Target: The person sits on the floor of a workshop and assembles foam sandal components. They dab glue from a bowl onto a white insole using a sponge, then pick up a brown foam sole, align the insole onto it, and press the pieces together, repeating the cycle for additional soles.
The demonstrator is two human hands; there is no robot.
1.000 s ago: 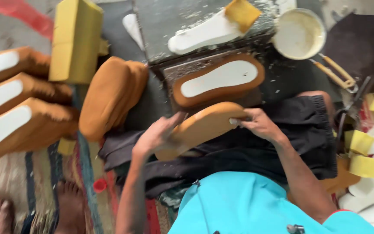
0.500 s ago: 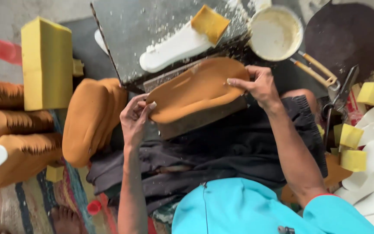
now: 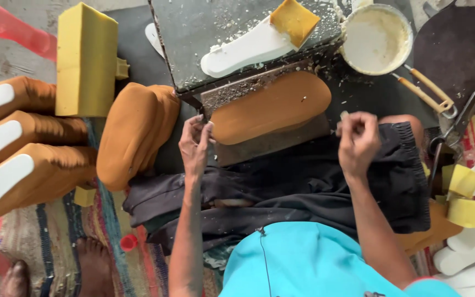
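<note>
1. Resting flat now, the tan sole [image 3: 270, 107] lies brown side up on the block [image 3: 273, 144] just under the bench [image 3: 237, 33] edge; a second ago it was in both hands over the lap, white face up.
2. Judging from that, the turning and placing look done, and the sole no longer needs holding.
3. Left hand [image 3: 195, 144] sits at the sole's heel end, fingers bunched and touching its edge; whether they pinch it I cannot tell.
4. Right hand [image 3: 358, 140] is off the sole, near its toe end, fingers curled shut around something small and pale that is too tiny to name.
5. Counts, as far as they show:
   - one white insole [image 3: 243, 49] on the bench, with one yellow sponge [image 3: 294, 21] lying on its end;
   - one bowl [image 3: 376, 38] of pale paste beside the bench;
   - one tall foam block [image 3: 86, 60] at the left;
   - three finished soles [image 3: 23, 140] with white faces at the far left;
   - a stack of tan pieces [image 3: 133, 135], at least two, between those and the left hand;
   - scissors [image 3: 454, 132] and a wood-handled tool [image 3: 424, 91] at the right;
   - several small foam cubes [image 3: 464, 181] at the right edge, at least four.
</note>
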